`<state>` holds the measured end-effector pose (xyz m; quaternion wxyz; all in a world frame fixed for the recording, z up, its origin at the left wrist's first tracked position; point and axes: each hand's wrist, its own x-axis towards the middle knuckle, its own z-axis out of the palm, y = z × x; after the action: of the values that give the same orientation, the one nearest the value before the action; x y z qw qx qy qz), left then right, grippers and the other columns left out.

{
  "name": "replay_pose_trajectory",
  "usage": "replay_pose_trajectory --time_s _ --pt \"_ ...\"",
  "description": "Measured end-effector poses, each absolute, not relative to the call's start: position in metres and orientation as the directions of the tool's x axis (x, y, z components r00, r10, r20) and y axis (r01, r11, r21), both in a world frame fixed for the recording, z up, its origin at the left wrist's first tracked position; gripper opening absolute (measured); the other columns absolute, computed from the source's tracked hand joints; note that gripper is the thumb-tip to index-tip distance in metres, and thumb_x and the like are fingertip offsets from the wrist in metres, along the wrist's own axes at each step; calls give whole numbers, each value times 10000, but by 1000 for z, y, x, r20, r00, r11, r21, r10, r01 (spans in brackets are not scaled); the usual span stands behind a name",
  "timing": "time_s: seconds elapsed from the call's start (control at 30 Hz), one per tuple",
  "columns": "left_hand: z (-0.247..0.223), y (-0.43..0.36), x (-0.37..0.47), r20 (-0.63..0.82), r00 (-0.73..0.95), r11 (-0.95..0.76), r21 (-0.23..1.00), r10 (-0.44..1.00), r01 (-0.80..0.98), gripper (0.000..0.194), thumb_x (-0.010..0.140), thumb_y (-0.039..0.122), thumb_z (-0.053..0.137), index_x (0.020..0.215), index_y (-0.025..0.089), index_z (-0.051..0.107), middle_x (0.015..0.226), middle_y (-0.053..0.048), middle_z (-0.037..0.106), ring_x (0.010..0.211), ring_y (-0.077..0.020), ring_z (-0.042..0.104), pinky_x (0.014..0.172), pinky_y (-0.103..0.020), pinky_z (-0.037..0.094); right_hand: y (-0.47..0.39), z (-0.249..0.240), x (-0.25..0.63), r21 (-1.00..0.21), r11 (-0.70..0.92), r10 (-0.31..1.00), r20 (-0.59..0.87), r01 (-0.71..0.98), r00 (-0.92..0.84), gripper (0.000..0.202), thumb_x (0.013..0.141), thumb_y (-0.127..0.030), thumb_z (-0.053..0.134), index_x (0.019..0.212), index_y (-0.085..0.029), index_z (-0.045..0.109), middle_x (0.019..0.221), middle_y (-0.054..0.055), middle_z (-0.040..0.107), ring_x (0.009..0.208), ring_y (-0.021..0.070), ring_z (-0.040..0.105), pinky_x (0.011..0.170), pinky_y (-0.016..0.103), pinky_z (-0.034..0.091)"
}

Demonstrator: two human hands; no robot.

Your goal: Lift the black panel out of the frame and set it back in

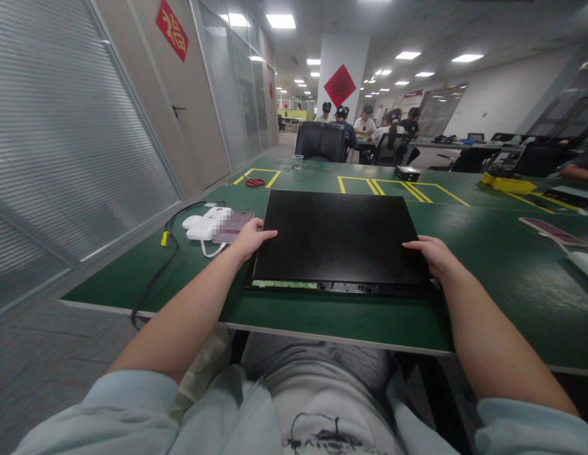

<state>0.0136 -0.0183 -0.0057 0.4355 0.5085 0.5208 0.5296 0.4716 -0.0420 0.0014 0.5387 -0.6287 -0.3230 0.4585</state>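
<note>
A flat black display panel [339,234] lies before me over a dark frame, with a green circuit strip [284,284] exposed along its near edge. My left hand [253,239] grips the panel's left edge, thumb on top and fingers beneath. On the opposite edge, my right hand [431,254] holds it the same way, its thumb resting on the black surface. The undersides of both hands' fingers are partly hidden by the panel. Just left of my left hand lie a phone [234,226] and a white device [205,222] with a white cable.
The green table [488,265] carries yellow tape marks, red-handled scissors [255,182], a clear cup [298,162] and a small black box [407,173]. A black cable [156,278] hangs over the left edge. Another phone [554,232] lies right. Several people sit at tables farther back.
</note>
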Motion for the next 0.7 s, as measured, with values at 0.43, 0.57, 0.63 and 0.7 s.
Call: replay_pose_trajectory --time_s 0.43,0.57,0.63,0.7 --pt "-8 -16 11 161 -108 -138 971 981 195 321 574 299 877 752 218 622 767 -20 693 827 -269 677 842 -413 546 -41 -3 473 -986 -163 907 -142 20 396 283 526 -57 822 733 -227 730 669 43 745 554 233 696 446 318 570" --pt "-9 -13 8 248 -79 -218 937 965 274 321 576 310 885 707 234 602 951 -63 722 1021 -310 662 945 -439 532 -41 -3 476 -993 -110 915 -87 37 393 318 512 -12 842 729 -213 727 676 39 745 559 216 688 454 292 553" --pt "-10 -11 6 280 -105 -235 920 954 314 346 567 295 892 692 242 574 1043 -83 711 1115 -328 630 995 -460 513 -40 -5 478 -996 -71 922 -47 49 385 341 494 11 856 714 -209 716 663 23 735 533 193 665 450 269 525" --pt "-11 -9 4 294 -117 -240 909 949 341 360 561 271 893 686 244 556 1083 -93 693 1165 -338 600 1033 -471 489 -39 -7 479 -992 -67 921 -20 107 388 341 492 9 870 705 -203 707 651 12 721 526 179 645 473 266 513"
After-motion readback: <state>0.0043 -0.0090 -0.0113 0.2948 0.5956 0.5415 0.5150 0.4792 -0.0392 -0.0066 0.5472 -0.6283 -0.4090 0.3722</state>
